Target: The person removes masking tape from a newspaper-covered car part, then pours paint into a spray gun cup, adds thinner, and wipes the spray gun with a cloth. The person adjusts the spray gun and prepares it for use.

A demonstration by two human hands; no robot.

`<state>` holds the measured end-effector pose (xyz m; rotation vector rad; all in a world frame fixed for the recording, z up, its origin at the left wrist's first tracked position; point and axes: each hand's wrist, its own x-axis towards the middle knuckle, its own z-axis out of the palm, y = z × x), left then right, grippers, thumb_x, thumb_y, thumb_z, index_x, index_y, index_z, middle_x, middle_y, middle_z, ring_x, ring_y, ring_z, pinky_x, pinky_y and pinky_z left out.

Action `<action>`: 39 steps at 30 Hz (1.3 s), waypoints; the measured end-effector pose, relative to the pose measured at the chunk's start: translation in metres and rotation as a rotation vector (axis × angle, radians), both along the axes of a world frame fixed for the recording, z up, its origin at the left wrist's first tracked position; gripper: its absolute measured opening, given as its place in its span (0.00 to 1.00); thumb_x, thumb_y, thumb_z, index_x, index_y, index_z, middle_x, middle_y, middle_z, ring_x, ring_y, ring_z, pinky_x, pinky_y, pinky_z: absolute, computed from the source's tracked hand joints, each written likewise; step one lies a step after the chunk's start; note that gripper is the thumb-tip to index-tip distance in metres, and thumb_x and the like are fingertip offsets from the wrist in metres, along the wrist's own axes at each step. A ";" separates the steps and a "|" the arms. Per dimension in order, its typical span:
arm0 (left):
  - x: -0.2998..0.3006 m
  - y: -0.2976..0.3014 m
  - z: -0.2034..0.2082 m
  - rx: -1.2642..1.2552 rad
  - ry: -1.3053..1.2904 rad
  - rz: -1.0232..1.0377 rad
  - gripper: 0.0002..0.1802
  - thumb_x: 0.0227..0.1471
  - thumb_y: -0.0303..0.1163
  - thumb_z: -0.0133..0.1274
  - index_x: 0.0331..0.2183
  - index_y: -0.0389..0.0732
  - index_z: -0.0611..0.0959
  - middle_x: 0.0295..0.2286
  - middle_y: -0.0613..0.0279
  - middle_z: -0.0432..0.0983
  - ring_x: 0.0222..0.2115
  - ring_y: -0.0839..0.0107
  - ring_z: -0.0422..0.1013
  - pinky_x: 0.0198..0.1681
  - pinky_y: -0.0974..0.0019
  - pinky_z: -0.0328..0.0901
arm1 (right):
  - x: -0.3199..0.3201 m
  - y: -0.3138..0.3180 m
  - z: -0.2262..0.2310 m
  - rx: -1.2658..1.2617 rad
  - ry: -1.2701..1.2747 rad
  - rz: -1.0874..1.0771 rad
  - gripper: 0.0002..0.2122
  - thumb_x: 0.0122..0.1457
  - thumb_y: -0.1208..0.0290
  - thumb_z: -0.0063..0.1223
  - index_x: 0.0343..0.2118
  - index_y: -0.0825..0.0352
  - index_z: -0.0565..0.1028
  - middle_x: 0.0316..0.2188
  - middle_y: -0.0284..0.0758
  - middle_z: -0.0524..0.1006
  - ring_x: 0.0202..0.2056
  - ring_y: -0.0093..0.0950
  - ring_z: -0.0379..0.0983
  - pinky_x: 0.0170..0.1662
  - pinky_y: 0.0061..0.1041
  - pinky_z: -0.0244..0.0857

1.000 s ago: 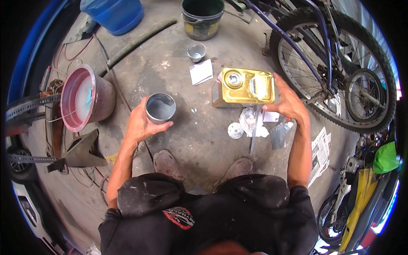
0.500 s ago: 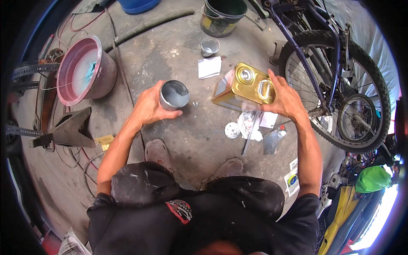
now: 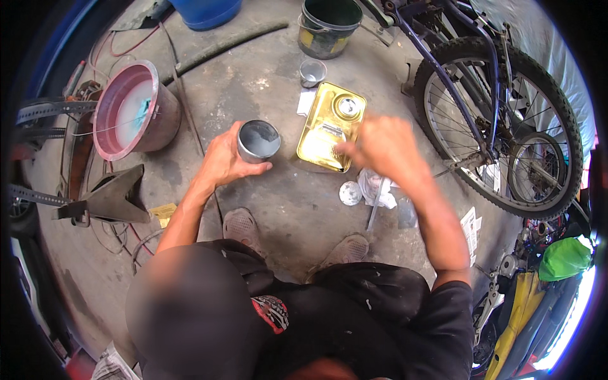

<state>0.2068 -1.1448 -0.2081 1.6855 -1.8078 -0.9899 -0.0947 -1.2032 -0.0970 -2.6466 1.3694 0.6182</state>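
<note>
My left hand (image 3: 223, 155) is wrapped round a grey cup (image 3: 248, 156), which has some grey liquid or paste inside. Right of it stands a gold rectangular metal can (image 3: 310, 142), its top facing up, with a round cap (image 3: 348, 107) and a folding handle. Over the can's right edge is my right hand (image 3: 386, 147), thumb close to the handle. Motion blurs its fingers, so whether they grip the can is unclear. Behind the can are a small clear cup (image 3: 313, 73) and a white paper (image 3: 305, 101), partly covered by the can.
A pink bucket (image 3: 156, 130) of milky liquid stands left, near a dark metal stand (image 3: 117, 196). At the back are a black bucket (image 3: 329, 44) and a blue tub (image 3: 206, 14). A bicycle wheel (image 3: 437, 111) flanks the right. A round lid (image 3: 349, 193) and crumpled white sheet (image 3: 383, 199) lie nearby.
The can has shifted left and turned, its top now more toward me. My right hand has moved from its right side to above its edge. The left hand keeps the cup.
</note>
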 end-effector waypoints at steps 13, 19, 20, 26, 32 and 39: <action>0.006 0.012 0.022 -0.128 0.110 -0.105 0.51 0.27 0.45 0.80 0.54 0.37 0.76 0.47 0.56 0.79 0.48 0.59 0.77 0.53 0.58 0.70 | 0.007 -0.035 -0.032 -0.083 0.025 0.468 0.58 0.32 0.39 0.75 0.66 0.67 0.61 0.60 0.45 0.70 0.65 0.45 0.62 0.74 0.54 0.33; 0.016 0.019 0.036 -0.432 0.080 -0.126 0.55 0.25 0.42 0.81 0.56 0.36 0.74 0.47 0.55 0.79 0.47 0.62 0.78 0.53 0.61 0.70 | -0.004 -0.002 -0.046 -0.113 -0.170 -0.306 0.62 0.36 0.25 0.64 0.62 0.80 0.62 0.51 0.59 0.72 0.56 0.53 0.69 0.63 0.57 0.56; 0.017 0.019 0.036 -0.483 0.050 -0.151 0.55 0.25 0.42 0.81 0.56 0.35 0.74 0.47 0.55 0.79 0.47 0.62 0.78 0.53 0.62 0.70 | -0.002 -0.001 -0.042 -0.081 -0.165 -0.436 0.62 0.37 0.25 0.65 0.62 0.81 0.62 0.51 0.59 0.72 0.55 0.54 0.70 0.61 0.57 0.59; 0.003 0.019 0.052 -0.253 0.149 -0.010 0.53 0.26 0.43 0.81 0.54 0.35 0.74 0.46 0.56 0.80 0.47 0.64 0.78 0.53 0.63 0.70 | -0.083 0.014 -0.063 -0.188 -0.569 -0.399 0.57 0.44 0.41 0.71 0.71 0.70 0.53 0.65 0.62 0.61 0.64 0.52 0.63 0.65 0.44 0.59; 0.000 0.008 0.061 -0.271 0.189 0.107 0.51 0.30 0.40 0.81 0.54 0.33 0.74 0.44 0.58 0.81 0.46 0.69 0.77 0.53 0.64 0.69 | -0.181 0.070 -0.125 0.647 -0.336 -0.710 0.35 0.44 0.48 0.74 0.47 0.75 0.79 0.39 0.49 0.83 0.44 0.44 0.80 0.48 0.40 0.72; 0.013 -0.017 0.058 -0.320 0.275 0.497 0.43 0.38 0.43 0.78 0.50 0.33 0.75 0.43 0.54 0.81 0.44 0.67 0.78 0.50 0.63 0.72 | -0.089 0.045 -0.019 0.588 -0.046 -0.304 0.29 0.46 0.43 0.71 0.35 0.71 0.83 0.27 0.46 0.82 0.33 0.46 0.80 0.39 0.41 0.71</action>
